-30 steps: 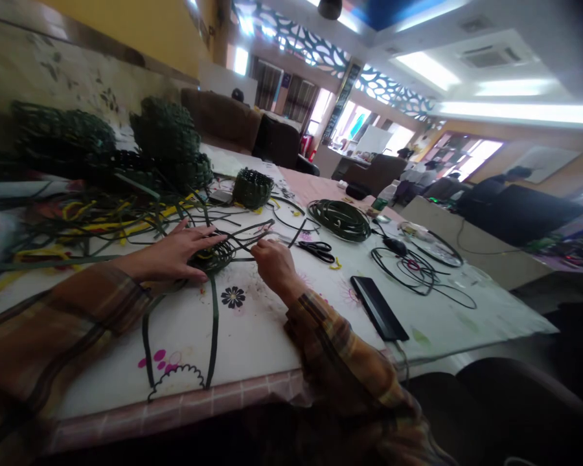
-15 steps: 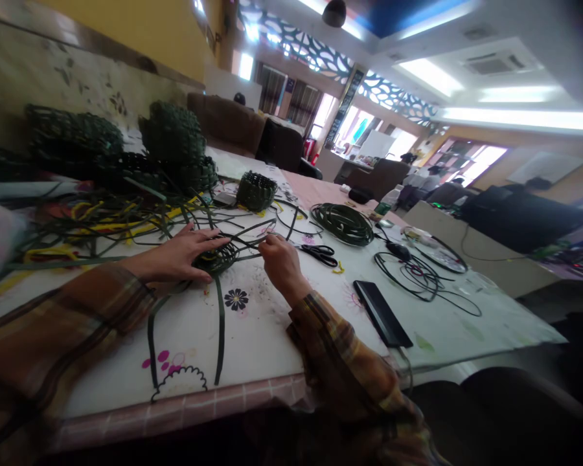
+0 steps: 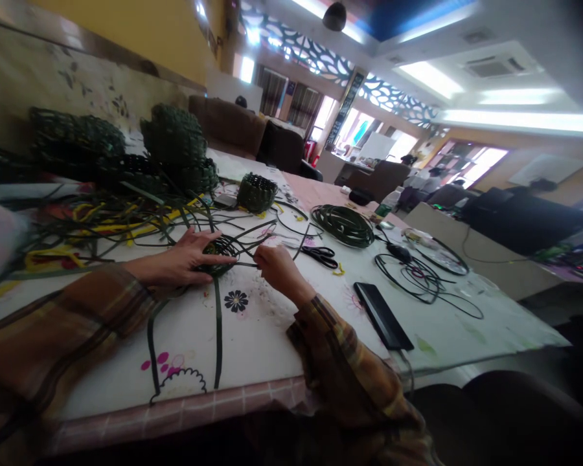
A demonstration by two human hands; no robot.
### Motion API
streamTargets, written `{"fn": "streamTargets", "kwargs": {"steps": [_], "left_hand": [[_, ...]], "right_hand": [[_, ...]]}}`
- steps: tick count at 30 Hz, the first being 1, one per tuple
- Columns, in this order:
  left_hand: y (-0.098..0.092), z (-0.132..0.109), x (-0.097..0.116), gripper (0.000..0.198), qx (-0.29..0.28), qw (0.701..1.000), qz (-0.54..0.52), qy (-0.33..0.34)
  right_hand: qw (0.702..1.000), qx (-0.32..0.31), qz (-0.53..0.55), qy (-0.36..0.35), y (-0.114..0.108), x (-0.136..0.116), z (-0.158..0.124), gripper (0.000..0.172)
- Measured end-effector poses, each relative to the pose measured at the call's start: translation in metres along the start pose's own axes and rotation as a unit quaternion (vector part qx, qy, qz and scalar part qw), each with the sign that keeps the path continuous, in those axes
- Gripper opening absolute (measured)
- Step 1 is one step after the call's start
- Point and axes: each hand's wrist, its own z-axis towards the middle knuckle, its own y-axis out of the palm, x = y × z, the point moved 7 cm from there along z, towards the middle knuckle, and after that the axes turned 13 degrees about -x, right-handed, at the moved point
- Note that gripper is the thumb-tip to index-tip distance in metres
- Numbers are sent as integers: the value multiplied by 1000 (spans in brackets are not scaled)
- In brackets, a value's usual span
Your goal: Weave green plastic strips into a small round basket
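Note:
A small round weave of dark green strips (image 3: pixel 222 248) lies on the table, its loose ends fanning outward. My left hand (image 3: pixel 188 259) rests on its left side with fingers spread, pressing it down; part of the weave is hidden under the palm. To the right, my right hand (image 3: pixel 278 264) is closed in a pinch on a green strip (image 3: pixel 245 264) that runs out of the weave. Two strip ends, one of them this long strip (image 3: pixel 218 336), hang toward the table's front edge.
Black scissors (image 3: pixel 320 254) lie right of my right hand, near a coil of green strip (image 3: pixel 342 224). A finished-looking small basket (image 3: pixel 256 192) and larger woven pieces (image 3: pixel 173 137) stand behind. Tangled green and yellow strips (image 3: pixel 126 223) cover the left. A black flat box (image 3: pixel 383 315) lies at right.
My right hand has shifted slightly down and left, closer to the weave. My left index finger now stretches further right across the weave's near side.

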Motion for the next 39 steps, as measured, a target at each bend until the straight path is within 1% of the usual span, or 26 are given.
{"fn": "streamTargets", "kwargs": {"steps": [2,4,7,9,11,14,16,20,22,24,27,28,30,33,36,39], "left_hand": [[3,0,3,49,-4,1000,8,-1],[5,0,5,49,-7,1000,19,-5],[8,0,7,48,-17,999,28,1],[8,1,8,48,-18,999,33,3],[8,1,7,55,-15,999,37,-2],[6,2,9,67,-14,999,39,-11],[5,3,11,70,-14,999,40,-18],[3,5,18,75,-17,998,39,-43],[4,7,22,77,-20,998,34,-44],[6,8,24,79,-20,999,29,-40],[7,8,23,79,-5,999,24,-37],[6,8,22,79,3,999,22,-37],[7,8,20,79,8,999,18,-29],[8,8,18,76,11,1000,11,-16],[8,7,16,66,30,999,8,-9],[9,7,15,57,37,999,-1,-2]], "right_hand": [[992,-39,118,-22,7,4,1,18],[982,-51,176,-49,8,5,2,15],[981,-34,172,-78,0,7,3,15],[979,-47,178,-89,-1,9,3,16],[975,-63,193,-92,0,10,4,16],[962,-86,247,-76,8,11,4,16],[947,-101,299,-65,15,10,3,16],[895,-133,424,-36,28,10,2,14],[876,-150,457,-33,32,11,2,12],[880,-145,450,-40,30,13,4,12],[907,-103,405,-49,23,19,6,14],[912,-92,396,-52,21,20,6,14],[907,-87,408,-45,24,22,6,15],[881,-113,459,-15,39,21,5,15],[843,-130,523,4,53,15,5,14],[803,-128,582,10,60,10,4,14]]}}
